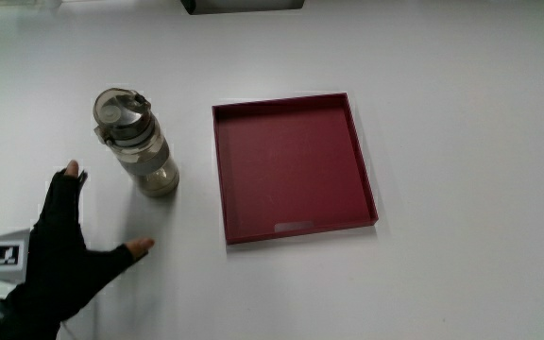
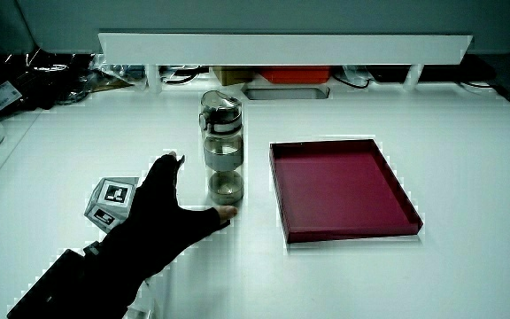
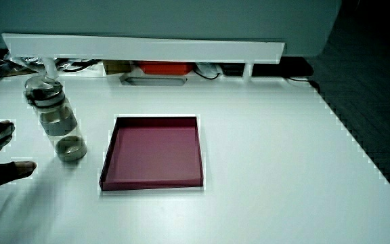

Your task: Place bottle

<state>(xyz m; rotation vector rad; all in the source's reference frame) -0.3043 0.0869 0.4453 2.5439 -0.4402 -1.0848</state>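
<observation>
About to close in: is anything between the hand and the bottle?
Nothing visible. The hand lies open on the table beside the upright bottle, nearer to the person, with only bare table between them. The red tray sits beside the bottle, away from the hand.

No readable text, labels or numbers anywhere; cube (image 2: pixel 111 201) shows only black-white pattern.

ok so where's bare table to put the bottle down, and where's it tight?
Free: the tray holds nothing, and the table is bare from the tray's outer wall to the table's edge, and between tray and person. Tight: the strip between the bottle and the tray, and around the hand, spread open beside the bottle, not touching it.
</observation>
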